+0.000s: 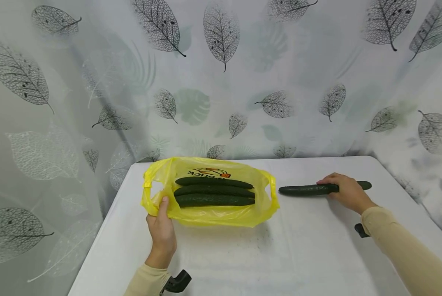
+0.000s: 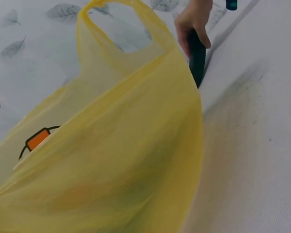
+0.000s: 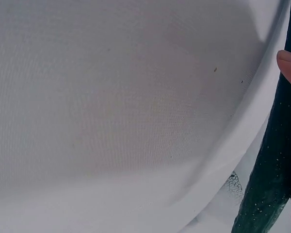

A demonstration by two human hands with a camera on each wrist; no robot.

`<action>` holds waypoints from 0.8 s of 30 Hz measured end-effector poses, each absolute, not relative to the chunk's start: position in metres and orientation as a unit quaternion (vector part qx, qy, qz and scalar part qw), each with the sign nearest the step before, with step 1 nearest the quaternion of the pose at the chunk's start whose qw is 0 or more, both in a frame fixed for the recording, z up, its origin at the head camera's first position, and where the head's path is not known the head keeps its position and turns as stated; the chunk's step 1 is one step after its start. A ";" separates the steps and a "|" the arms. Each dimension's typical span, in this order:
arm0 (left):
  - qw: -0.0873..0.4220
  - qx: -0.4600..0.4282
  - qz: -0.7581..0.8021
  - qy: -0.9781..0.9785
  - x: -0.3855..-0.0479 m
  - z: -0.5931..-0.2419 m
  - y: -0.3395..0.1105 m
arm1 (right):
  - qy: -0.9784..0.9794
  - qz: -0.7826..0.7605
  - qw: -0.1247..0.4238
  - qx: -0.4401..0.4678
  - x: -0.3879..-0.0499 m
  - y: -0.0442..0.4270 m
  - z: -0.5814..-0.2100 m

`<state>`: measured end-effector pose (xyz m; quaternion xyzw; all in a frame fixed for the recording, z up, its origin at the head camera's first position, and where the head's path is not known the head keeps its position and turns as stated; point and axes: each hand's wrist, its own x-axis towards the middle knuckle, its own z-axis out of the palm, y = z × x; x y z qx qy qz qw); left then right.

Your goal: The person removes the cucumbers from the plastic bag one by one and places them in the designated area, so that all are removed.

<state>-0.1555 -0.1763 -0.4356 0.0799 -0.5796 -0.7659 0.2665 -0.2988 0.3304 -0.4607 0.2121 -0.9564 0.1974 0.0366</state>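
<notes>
In the head view, pinches the near left edge of one yellow bag (image 1: 221, 217) with the left hand (image 1: 163, 233). Grips one lone cucumber (image 1: 304, 190) with the right hand (image 1: 348, 194), to the right of the bag; cannot tell if it touches the white table (image 1: 298, 255). Shows three bagged cucumbers (image 1: 215, 190) side by side inside the bag, making four in all. Shows two loop handles on the bag, one at each end.

In the left wrist view, shows the bag big and close. Does not show the left hand, so cannot tell its pinch from here. Shows the right hand past the bag, wrapped round the lone cucumber.

In the right wrist view, shows that cucumber along the right side, under one thumb (image 3: 290, 69). Cuts off most of the hand, so cannot tell how the other fingers lie.
</notes>
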 end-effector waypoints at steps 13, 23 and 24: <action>0.264 0.079 -0.763 -0.584 -0.155 -0.434 -0.175 | -0.958 0.207 0.001 0.199 -0.300 0.331 -0.464; 0.261 0.088 -0.764 -0.583 -0.156 -0.432 -0.175 | -0.961 0.189 -0.013 0.200 -0.299 0.325 -0.460; 0.259 0.088 -0.764 -0.585 -0.156 -0.432 -0.175 | -0.962 0.189 -0.015 0.198 -0.298 0.324 -0.460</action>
